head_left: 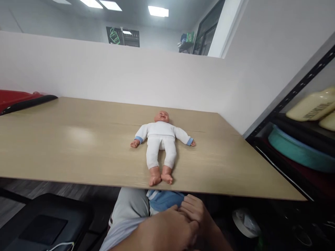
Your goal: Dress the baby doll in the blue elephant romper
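Note:
Below the table's front edge, my left hand (170,226) and my right hand (193,209) are close together over my lap, overlapping in view. Both have curled fingers, and whatever is between them is hidden. Right beside them, a blue cloth (166,200) with white parts lies on my lap, partly covered by my hands. A baby doll (161,137) lies face up on the wooden table (78,153), arms spread and bare feet toward me. It wears a white top and white trousers, with blue cuffs at the wrists.
A black chair (47,223) stands at the lower left. On the table's far left is a red object (18,97) with a black edge. To the right, a shelf holds a teal basin (300,150) and cream bottles (311,106). A bin (246,223) sits below the table.

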The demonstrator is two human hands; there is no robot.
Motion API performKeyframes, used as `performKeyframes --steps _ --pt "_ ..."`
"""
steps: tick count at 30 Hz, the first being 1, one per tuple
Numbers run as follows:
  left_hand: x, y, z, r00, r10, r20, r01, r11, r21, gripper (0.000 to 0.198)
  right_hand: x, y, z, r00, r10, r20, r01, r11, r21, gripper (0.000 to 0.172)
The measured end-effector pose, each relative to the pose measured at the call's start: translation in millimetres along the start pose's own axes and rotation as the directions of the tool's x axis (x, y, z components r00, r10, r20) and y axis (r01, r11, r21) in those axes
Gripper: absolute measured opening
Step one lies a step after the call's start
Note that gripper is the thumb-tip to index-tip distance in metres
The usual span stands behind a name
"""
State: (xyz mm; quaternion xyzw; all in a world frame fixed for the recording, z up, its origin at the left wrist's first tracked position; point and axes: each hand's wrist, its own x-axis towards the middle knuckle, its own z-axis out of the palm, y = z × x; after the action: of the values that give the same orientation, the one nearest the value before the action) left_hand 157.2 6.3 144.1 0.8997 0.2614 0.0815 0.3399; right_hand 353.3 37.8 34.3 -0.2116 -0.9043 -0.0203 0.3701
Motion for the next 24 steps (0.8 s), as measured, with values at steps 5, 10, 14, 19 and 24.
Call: performKeyframes --steps 5,10,14,19,24 --pt "-35 -60 39.0 0.926 -0.328 0.186 0.334 0.943 -0.003 0.031 -36 -19 29 0.841 0.466 0.275 -0.494 0.868 0.042 0.025" --pt "-71 -138 52.5 0.731 -0.682 -0.033 0.68 0.732 -0.05 0.057 -42 -13 55 0.543 0.71 0.449 -0.778 0.626 -0.048 0.075" --pt "-72 -191 73.5 0.626 -0.75 -0.215 0.657 0.655 -0.372 0.075 -47 1 83 0.417 0.781 0.464 -0.839 0.527 -0.133 0.083" --pt "-41 -213 92.2 0.656 -0.699 -0.285 0.255 0.56 -0.788 0.082 -50 14 101 0.423 0.83 0.363 -0.867 0.488 -0.105 0.072" --pt "-27 -206 97.8 0.662 -0.705 -0.253 0.192 0.486 -0.853 0.068 -47 10 91 0.487 0.802 0.346 -0.851 0.525 -0.019 0.044"
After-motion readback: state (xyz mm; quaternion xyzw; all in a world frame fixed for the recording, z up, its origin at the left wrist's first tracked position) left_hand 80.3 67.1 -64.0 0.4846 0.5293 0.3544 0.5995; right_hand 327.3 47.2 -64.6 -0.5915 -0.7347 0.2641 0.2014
